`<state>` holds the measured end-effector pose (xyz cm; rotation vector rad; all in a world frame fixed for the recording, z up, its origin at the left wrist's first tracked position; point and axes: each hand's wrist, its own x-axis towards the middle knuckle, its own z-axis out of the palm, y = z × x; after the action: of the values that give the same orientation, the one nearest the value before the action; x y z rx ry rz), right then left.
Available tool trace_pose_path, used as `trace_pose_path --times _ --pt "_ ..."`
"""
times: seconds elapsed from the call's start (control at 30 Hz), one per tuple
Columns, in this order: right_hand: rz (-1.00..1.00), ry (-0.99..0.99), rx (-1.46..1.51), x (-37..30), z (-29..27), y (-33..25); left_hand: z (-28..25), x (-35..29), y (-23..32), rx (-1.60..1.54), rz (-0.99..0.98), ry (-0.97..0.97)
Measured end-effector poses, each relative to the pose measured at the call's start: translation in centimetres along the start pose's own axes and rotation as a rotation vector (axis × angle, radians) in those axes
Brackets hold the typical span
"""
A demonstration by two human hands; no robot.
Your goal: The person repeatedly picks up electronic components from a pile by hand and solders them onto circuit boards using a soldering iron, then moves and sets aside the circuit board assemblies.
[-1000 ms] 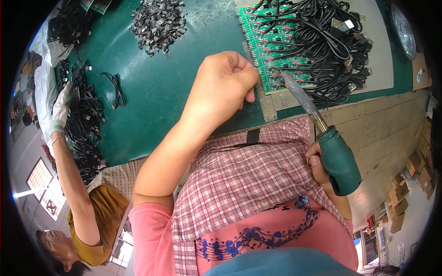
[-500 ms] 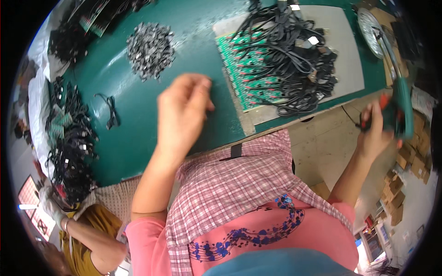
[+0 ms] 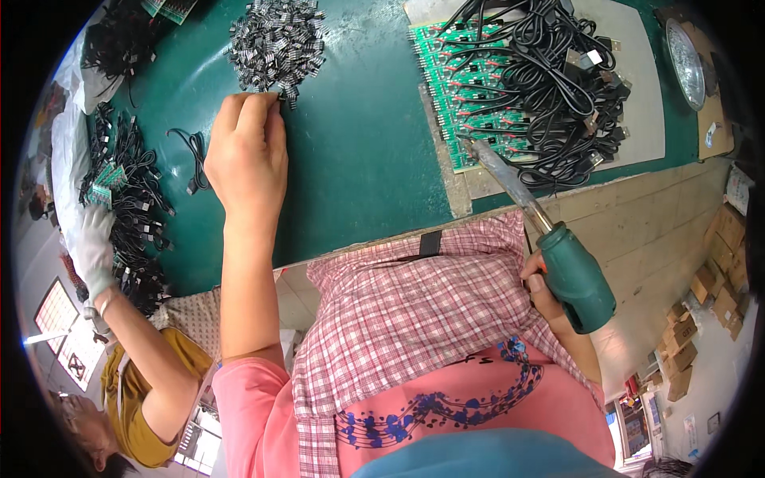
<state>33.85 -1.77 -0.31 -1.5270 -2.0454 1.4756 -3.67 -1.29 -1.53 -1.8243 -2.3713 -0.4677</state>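
My left hand (image 3: 249, 155) is closed in a pinch at the lower edge of a heap of small black-and-silver electronic parts (image 3: 279, 44). A tiny dark bit shows at its fingertips, too small to name. In my right hand (image 3: 543, 287) is a green-handled soldering gun (image 3: 578, 275), which partly hides the fingers. Its metal shaft points up and left, with the tip over the lower part of a green circuit board panel (image 3: 442, 88). Black USB cables (image 3: 558, 95) lie bundled across the panel's right side, red wires showing at their board ends.
A single coiled cable (image 3: 194, 163) lies left of my left hand. More cables and boards (image 3: 131, 207) pile at the table's left edge, where a co-worker's gloved hand (image 3: 96, 247) reaches. A grey sheet (image 3: 641, 119) lies under the panel; a round metal dish (image 3: 685, 64) stands far right.
My left hand has moved left and away from me to the heap of parts. My right hand has brought the soldering gun in from the right, its tip now over the panel.
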Motion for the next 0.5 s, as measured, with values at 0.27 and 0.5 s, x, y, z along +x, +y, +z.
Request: trace_pose_path --times 0.27,0.5 --pt "-0.063 -0.021 -0.25 -0.1 0.4 1.1 -0.4 -0.1 0.3 -0.093 -0.133 -0.019" --pt "0.011 -0.048 -0.237 -0.2 0.1 1.4 -0.7 -0.4 0.2 -0.377 -0.331 0.044"
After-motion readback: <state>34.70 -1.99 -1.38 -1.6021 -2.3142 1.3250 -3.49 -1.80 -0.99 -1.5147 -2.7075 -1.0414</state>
